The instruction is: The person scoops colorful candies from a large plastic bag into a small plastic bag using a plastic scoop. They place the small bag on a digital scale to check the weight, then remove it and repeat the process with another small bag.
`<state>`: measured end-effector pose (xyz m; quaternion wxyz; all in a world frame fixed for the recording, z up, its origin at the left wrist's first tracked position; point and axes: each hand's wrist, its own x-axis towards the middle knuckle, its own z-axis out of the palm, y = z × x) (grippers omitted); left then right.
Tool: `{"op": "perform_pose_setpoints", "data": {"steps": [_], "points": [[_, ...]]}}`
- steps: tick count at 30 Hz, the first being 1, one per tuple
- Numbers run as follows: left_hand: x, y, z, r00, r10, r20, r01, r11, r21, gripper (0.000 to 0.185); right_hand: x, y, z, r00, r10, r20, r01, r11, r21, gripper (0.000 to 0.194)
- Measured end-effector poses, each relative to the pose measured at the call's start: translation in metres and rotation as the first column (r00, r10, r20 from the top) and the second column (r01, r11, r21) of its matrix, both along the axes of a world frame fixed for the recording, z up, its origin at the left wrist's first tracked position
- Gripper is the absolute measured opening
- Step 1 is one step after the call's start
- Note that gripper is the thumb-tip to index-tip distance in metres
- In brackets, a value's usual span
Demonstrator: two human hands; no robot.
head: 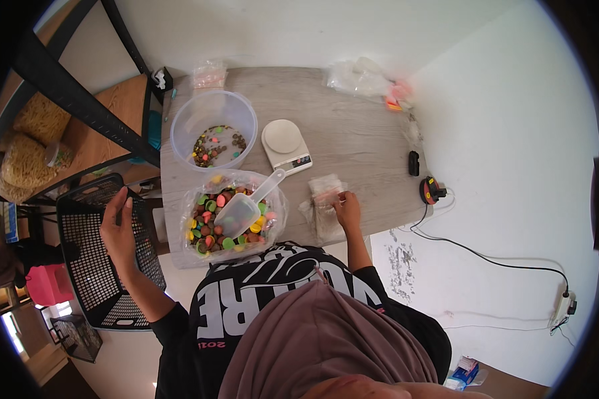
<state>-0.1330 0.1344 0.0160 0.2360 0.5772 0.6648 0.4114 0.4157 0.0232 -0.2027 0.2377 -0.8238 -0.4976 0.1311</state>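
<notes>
My left hand [118, 230] is raised over a black perforated plastic basket [86, 239], thumb and fingers apart, with nothing visible in it. My right hand [349, 208] pinches the edge of a clear plastic zip bag [328, 197] on the stack at the table's near side. Left of that stack, a large clear bag [282, 219] lies open, full of small round brown, green, yellow and pink pieces [228, 243]. A translucent plastic scoop [239, 214] rests on them. Behind stands a clear round tub [249, 117] with a few such pieces at its bottom.
A white digital kitchen scale [283, 144] sits mid-table. More plastic bags [209, 76] lie at the back left, others [357, 79] at the back right. A round socket reel [430, 190] with a black cable is at the right edge. Shelving [87, 99] with bagged food stands left.
</notes>
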Motion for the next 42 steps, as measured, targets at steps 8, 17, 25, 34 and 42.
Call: {"op": "perform_pose_setpoints", "data": {"steps": [8, 17, 25, 34, 42], "points": [[0.014, -0.003, 0.001, 0.998, -0.039, -0.056, 0.038, 0.999, -0.018, 0.032, 0.000, 0.001, -0.012, 0.998, -0.048, -0.049, 0.049, 0.999, 0.023, 0.030], [0.024, -0.004, -0.004, 0.993, -0.105, -0.058, 0.105, 0.994, -0.014, 0.032, 0.011, -0.007, 0.015, 0.969, 0.101, -0.224, -0.111, 0.993, -0.033, 0.024], [0.038, -0.002, 0.002, 0.986, -0.165, -0.038, 0.165, 0.986, -0.022, 0.031, 0.034, -0.016, 0.014, 0.886, 0.100, -0.452, -0.163, 0.981, -0.102, 0.025], [0.054, 0.002, 0.005, 0.973, -0.228, -0.029, 0.228, 0.974, -0.014, 0.031, 0.032, -0.022, 0.036, 0.459, -0.099, -0.883, 0.019, 0.995, -0.101, 0.020], [0.083, 0.006, 0.031, 0.928, -0.373, 0.020, 0.370, 0.926, 0.070, 0.031, 0.012, 0.023, 0.119, 0.928, 0.195, -0.316, -0.192, 0.981, 0.041, 0.028]]}}
